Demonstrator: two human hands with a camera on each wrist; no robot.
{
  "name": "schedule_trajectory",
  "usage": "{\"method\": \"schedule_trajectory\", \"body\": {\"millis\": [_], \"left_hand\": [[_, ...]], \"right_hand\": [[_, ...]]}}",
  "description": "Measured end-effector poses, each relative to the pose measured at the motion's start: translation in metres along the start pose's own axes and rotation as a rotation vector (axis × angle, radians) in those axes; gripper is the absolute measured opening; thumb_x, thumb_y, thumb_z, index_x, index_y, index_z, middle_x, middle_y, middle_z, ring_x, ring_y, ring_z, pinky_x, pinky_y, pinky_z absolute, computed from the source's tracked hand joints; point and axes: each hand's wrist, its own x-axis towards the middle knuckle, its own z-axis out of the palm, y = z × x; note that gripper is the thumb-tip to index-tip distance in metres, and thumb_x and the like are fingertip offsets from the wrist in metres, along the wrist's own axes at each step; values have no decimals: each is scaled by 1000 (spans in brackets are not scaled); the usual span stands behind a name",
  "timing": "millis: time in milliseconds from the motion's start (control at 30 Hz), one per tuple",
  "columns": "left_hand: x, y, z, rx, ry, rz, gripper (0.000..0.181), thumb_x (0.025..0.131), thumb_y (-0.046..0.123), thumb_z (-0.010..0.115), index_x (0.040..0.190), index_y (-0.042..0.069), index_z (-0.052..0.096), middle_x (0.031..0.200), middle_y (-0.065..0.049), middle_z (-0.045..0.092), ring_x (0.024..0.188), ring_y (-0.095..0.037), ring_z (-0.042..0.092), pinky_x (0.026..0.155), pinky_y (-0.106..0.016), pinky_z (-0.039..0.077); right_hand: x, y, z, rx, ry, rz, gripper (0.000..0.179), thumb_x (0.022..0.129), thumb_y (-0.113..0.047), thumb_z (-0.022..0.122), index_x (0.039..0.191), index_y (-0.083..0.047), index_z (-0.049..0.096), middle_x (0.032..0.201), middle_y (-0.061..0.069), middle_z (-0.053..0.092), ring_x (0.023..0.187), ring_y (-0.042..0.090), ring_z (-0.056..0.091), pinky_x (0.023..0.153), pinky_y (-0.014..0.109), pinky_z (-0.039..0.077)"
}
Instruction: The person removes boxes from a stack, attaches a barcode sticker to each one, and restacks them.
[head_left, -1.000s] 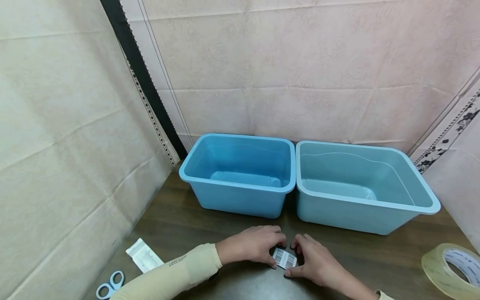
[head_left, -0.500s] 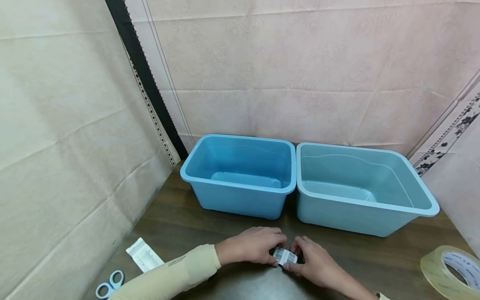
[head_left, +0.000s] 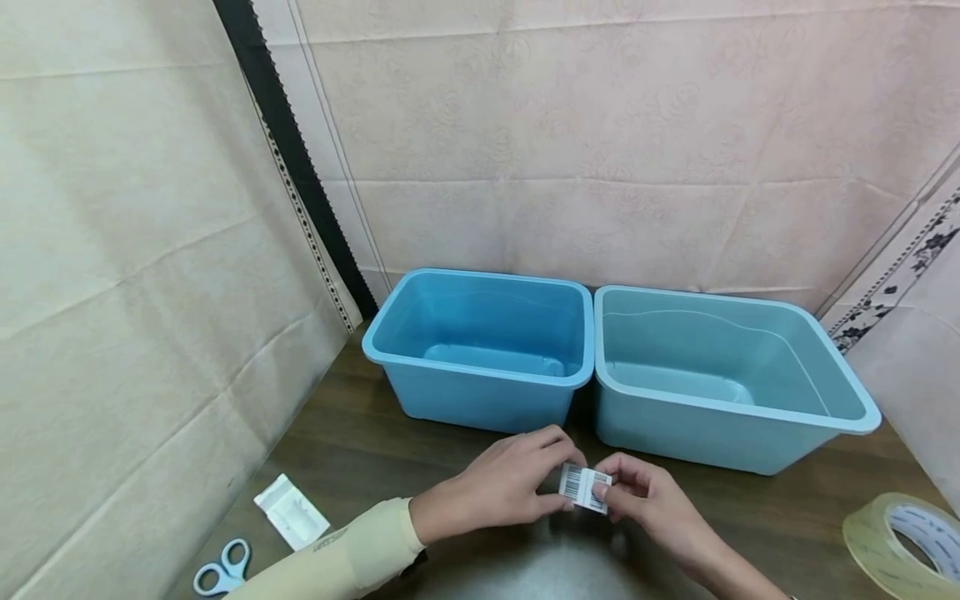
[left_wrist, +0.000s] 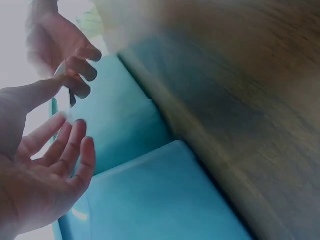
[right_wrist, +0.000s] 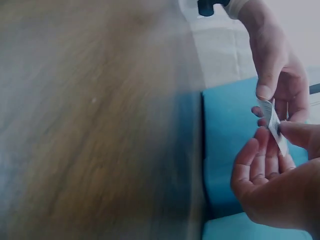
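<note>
A small, flat white label (head_left: 573, 483) printed with barcodes is held up between both hands in the head view. My right hand (head_left: 654, 500) pinches its right side, thumb on the printed face and fingers behind. My left hand (head_left: 517, 477) holds the left edge, thumb at the lower corner and index finger at the upper one. In the right wrist view the label (right_wrist: 270, 120) appears slanted, with the left thumb at its upper end. Seen nearly edge-on in the left wrist view, the label (left_wrist: 64, 97) is a thin bright strip.
Two plastic tubs stand behind the hands, a blue tub (head_left: 480, 400) and a paler one (head_left: 697, 429). A roll of clear tape (head_left: 873, 533) lies at the right. Scissors (head_left: 222, 568) and a white packet (head_left: 292, 512) lie at the left. Cloth (head_left: 600, 167) hangs around the table.
Both hands have lifted the label from the tabletop and tilted it, shifting slightly right. The right hand has turned, its thumb now over the printed face.
</note>
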Motion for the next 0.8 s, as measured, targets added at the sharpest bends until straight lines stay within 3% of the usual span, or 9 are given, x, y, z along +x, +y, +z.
{"method": "schedule_trajectory", "body": {"millis": [167, 267, 533, 667, 800], "left_hand": [[-4, 6, -6, -79, 111, 6, 43, 94, 36, 82, 133, 31, 64, 126, 13, 55, 100, -1, 55, 82, -9, 48], [-6, 9, -7, -172, 157, 1, 46, 95, 30, 82, 137, 30, 64, 125, 11, 56, 101, 0, 56, 82, -9, 49], [-5, 15, -4, -337, 245, 36, 47, 95, 18, 81, 139, 22, 64, 120, 7, 71, 101, -1, 71, 81, -12, 56], [-3, 17, -4, -468, 251, -17, 39, 96, 20, 80, 133, 17, 67, 116, 6, 76, 97, 3, 72, 85, -21, 61], [-2, 17, -4, -560, 253, -87, 27, 97, 23, 79, 123, 20, 72, 110, 9, 78, 92, 7, 70, 83, -23, 62]], "right_hand": [[-7, -11, 2, 54, 48, -43, 33, 103, -26, 69, 125, -1, 62, 103, 5, 70, 90, 21, 67, 83, 37, 61], [-9, -15, 5, 68, 87, -80, 30, 104, -23, 69, 123, -1, 63, 103, 3, 71, 90, 20, 67, 82, 36, 61], [-9, -15, 10, 122, 119, -209, 22, 105, -14, 66, 119, 3, 61, 101, 1, 76, 90, 24, 73, 79, 41, 65], [-8, -13, 12, 143, 98, -280, 18, 105, -10, 64, 117, 3, 62, 99, -1, 79, 89, 19, 76, 78, 42, 65], [-6, -14, 15, 118, 107, -304, 20, 105, -10, 65, 118, 4, 62, 100, -1, 80, 90, 16, 76, 78, 42, 65]]}}
